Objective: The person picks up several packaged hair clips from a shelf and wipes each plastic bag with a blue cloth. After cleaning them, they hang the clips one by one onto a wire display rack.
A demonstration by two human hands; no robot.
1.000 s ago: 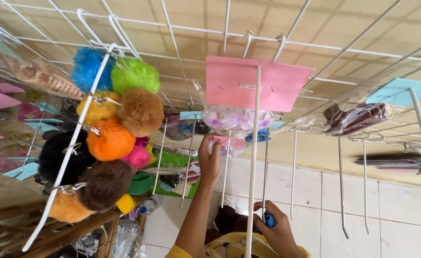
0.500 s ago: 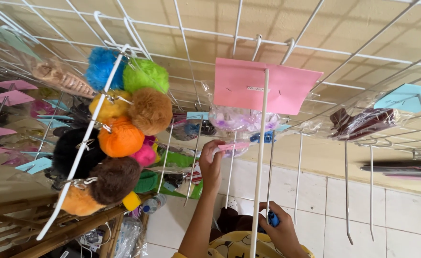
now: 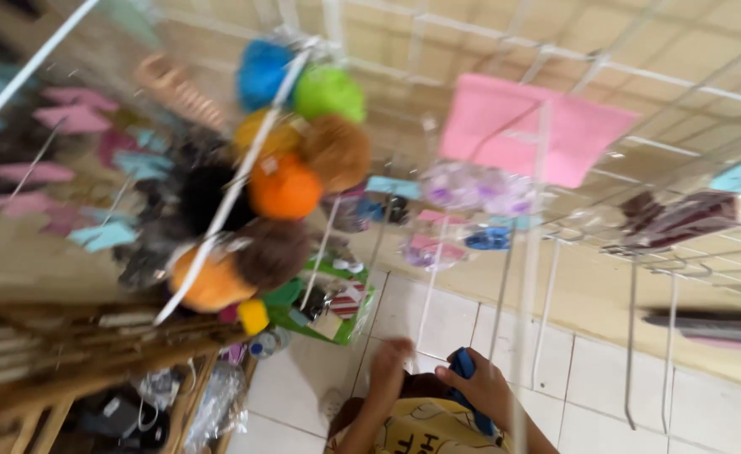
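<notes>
Both hands are low in the frame, close together over a yellow printed cloth (image 3: 425, 430). My right hand (image 3: 486, 393) is closed around a small blue object (image 3: 464, 366). My left hand (image 3: 390, 363) is just left of it, blurred, with the fingers curled; I cannot tell whether it holds anything. Above them hang thin white wire hooks (image 3: 505, 286) from a wire grid rack (image 3: 639, 76). On the hooks are clear packets of small items (image 3: 471, 187) and a pink card (image 3: 534, 126).
A cluster of fluffy pom-poms in blue, green, orange and brown (image 3: 290, 160) hangs at the left on a white rod. Pink and teal cards (image 3: 59, 168) hang further left. A wooden rack (image 3: 76, 353) stands at lower left. Dark packets (image 3: 681, 217) hang at right over the white tiles (image 3: 589, 370).
My left hand has dropped from the hanging packets down beside my right hand. The view has swung and closed in, and it is blurred.
</notes>
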